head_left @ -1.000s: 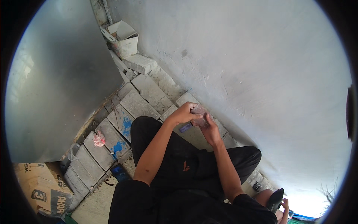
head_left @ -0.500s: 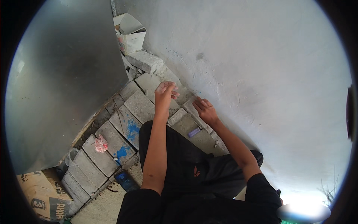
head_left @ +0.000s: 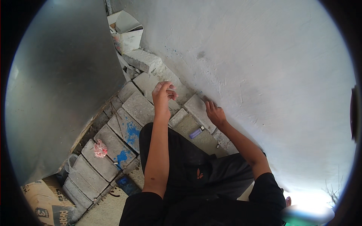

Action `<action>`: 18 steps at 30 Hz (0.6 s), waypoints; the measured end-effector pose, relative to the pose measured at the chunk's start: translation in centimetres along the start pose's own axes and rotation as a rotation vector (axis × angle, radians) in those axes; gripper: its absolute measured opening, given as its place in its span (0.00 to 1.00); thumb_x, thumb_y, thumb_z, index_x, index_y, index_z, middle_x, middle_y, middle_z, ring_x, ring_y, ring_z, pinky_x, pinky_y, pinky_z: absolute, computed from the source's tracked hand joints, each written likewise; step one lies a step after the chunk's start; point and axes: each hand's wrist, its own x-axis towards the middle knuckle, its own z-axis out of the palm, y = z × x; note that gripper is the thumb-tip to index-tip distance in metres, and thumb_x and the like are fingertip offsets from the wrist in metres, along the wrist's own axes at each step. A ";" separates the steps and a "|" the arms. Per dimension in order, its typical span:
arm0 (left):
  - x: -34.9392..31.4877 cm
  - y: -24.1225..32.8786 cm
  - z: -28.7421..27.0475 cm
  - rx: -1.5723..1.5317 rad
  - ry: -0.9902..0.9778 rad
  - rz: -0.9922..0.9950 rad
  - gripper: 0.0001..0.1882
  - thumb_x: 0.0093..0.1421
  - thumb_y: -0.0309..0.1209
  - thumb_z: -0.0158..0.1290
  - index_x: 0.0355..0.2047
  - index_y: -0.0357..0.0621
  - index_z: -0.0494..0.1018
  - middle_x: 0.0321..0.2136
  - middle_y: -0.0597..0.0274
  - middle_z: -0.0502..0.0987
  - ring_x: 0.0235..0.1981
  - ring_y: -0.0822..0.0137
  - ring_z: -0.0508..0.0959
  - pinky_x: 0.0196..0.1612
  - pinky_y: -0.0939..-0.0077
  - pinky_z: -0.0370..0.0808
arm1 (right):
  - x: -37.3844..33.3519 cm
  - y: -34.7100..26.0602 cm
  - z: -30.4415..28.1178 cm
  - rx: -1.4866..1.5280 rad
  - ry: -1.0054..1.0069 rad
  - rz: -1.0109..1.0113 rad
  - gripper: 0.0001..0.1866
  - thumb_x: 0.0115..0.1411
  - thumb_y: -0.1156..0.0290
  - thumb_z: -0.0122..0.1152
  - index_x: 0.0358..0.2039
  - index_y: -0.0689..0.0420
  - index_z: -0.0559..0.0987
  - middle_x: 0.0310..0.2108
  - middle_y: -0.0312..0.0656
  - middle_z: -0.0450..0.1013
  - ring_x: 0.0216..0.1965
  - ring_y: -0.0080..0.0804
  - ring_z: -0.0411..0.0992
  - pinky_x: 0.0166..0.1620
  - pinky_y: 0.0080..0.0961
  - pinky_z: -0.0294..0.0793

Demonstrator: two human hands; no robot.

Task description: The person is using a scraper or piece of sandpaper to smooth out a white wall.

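At the far left, a brown and grey paper sack [head_left: 47,205] sits below a large, smooth, dull grey sheet [head_left: 64,83], with a clear plastic cup [head_left: 70,164] lying just beside the sheet's lower edge. Next comes a crumpled pink-and-white wad [head_left: 100,148] on a row of grey rectangular paving blocks [head_left: 94,171], two of them splashed with bright blue paint [head_left: 132,132]. A dark, flat phone [head_left: 127,185] lies near the lower end of that row, while further up an open white cardboard box [head_left: 130,40] stands by a rough, pale concrete block [head_left: 142,60]. The left hand [head_left: 162,92] is raised over the paving, fingers loosely curled and thumb bent toward them; whether anything small sits in that curl cannot be told. Right of it, a purple lighter with a pale top [head_left: 196,132] rests on the sandy ground near the black trousers [head_left: 192,154]. The right hand [head_left: 215,114] reaches to the foot of the grey plastered wall [head_left: 271,75], fingers together and pointing to its base; their tips are dark and unclear, so contact seems likely, but a grip on anything cannot be made out.
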 end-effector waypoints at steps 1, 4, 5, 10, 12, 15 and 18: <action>0.0 -0.1 -0.1 -0.017 0.008 0.005 0.09 0.59 0.33 0.54 0.35 0.39 0.71 0.27 0.61 0.73 0.19 0.69 0.74 0.24 0.75 0.68 | -0.1 -0.5 -0.2 -0.047 -0.060 0.071 0.12 0.56 0.76 0.55 0.41 0.62 0.70 0.35 0.45 0.71 0.33 0.37 0.79 0.30 0.31 0.80; -0.2 -0.4 0.2 -0.029 0.015 0.002 0.09 0.58 0.33 0.54 0.35 0.40 0.71 0.26 0.61 0.73 0.18 0.69 0.73 0.23 0.75 0.67 | -0.2 -1.2 0.4 -0.085 -0.097 0.220 0.14 0.56 0.77 0.54 0.43 0.63 0.68 0.34 0.47 0.72 0.27 0.40 0.79 0.25 0.31 0.80; -0.2 -0.6 0.5 -0.033 0.007 0.003 0.09 0.58 0.33 0.54 0.35 0.40 0.71 0.26 0.61 0.73 0.18 0.69 0.73 0.23 0.75 0.67 | -0.3 -1.0 0.7 -0.067 -0.078 0.290 0.15 0.55 0.79 0.54 0.44 0.64 0.68 0.35 0.49 0.72 0.25 0.42 0.79 0.25 0.32 0.81; -0.4 -0.7 -0.1 -0.025 0.028 -0.030 0.09 0.58 0.33 0.54 0.34 0.40 0.72 0.26 0.61 0.73 0.19 0.69 0.73 0.23 0.76 0.67 | 0.8 -1.5 1.5 0.026 -0.133 0.311 0.19 0.56 0.79 0.53 0.49 0.65 0.66 0.38 0.52 0.74 0.27 0.44 0.80 0.27 0.34 0.81; -0.3 -0.7 -0.1 -0.031 0.046 -0.027 0.09 0.58 0.33 0.54 0.34 0.40 0.72 0.26 0.62 0.73 0.19 0.70 0.73 0.24 0.76 0.67 | 2.0 -1.4 2.3 0.043 -0.146 0.312 0.20 0.55 0.79 0.53 0.50 0.66 0.66 0.39 0.52 0.75 0.28 0.45 0.80 0.28 0.34 0.81; -0.1 -1.1 0.5 -0.039 0.041 -0.038 0.10 0.58 0.34 0.54 0.34 0.40 0.72 0.26 0.62 0.73 0.19 0.69 0.73 0.24 0.76 0.67 | 4.9 -0.8 3.0 0.062 -0.013 0.240 0.26 0.55 0.78 0.55 0.55 0.69 0.65 0.39 0.52 0.76 0.26 0.42 0.80 0.28 0.33 0.81; -0.1 -1.0 0.5 -0.039 0.043 -0.046 0.10 0.58 0.34 0.54 0.33 0.40 0.72 0.26 0.62 0.73 0.20 0.69 0.73 0.25 0.76 0.67 | 6.1 -1.0 2.6 0.044 0.029 0.203 0.24 0.56 0.78 0.54 0.54 0.69 0.66 0.37 0.52 0.77 0.26 0.42 0.80 0.29 0.33 0.81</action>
